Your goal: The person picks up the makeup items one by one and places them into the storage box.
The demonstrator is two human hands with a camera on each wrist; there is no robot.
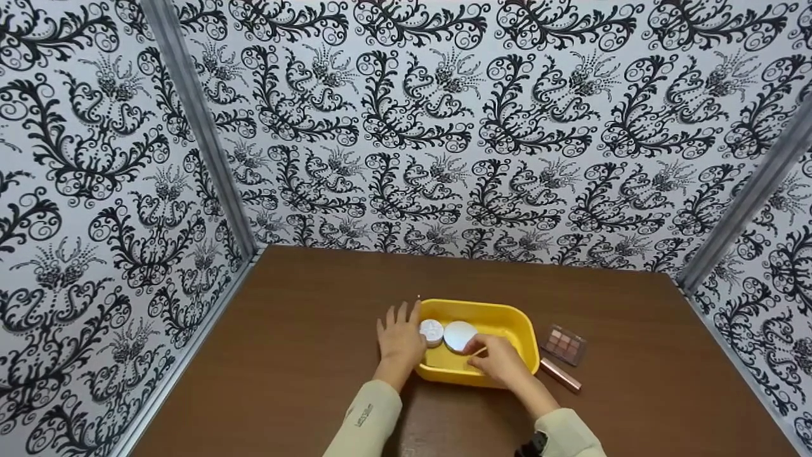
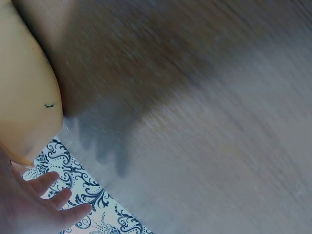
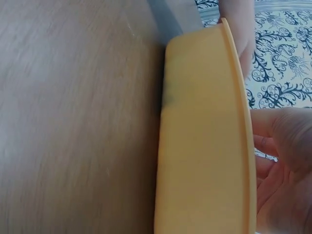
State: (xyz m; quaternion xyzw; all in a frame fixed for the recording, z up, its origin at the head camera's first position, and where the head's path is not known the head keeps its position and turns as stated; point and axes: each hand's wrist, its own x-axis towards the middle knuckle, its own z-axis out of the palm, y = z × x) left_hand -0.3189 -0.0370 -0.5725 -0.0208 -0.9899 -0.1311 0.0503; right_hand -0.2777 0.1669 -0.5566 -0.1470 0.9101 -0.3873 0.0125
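Yellow tray (image 1: 444, 377), head view: standing on the brown table (image 1: 304, 355), its long front wall facing the person.
Left hand (image 1: 399, 339), head view: resting against the tray's left end, released, its fingers straightening out and spreading.
Right hand (image 1: 498, 358), head view: hovering over the tray's front right part, fingertips overlapping the larger disc's edge; whether it is grasping the disc, I cannot tell.
Larger disc (image 1: 458, 335), head view: lying inside the tray, showing a pale, shiny top.
Smaller round case (image 1: 432, 332), head view: sitting inside the tray's left part, just beside the larger disc.
Palette (image 1: 564, 344), head view: lying just right of the tray, showing pinkish and brown pans.
Rose tube (image 1: 561, 374), head view: lying near the tray's front right corner, slanting.
Patterned wall (image 1: 412, 127), head view: rising behind the tray.
Tray and left hand, left wrist view: the tray is filling the left edge; the fingers are extending below it.
Tray and right hand, right wrist view: the outer wall is filling the middle; the fingers are curving beyond the rim.
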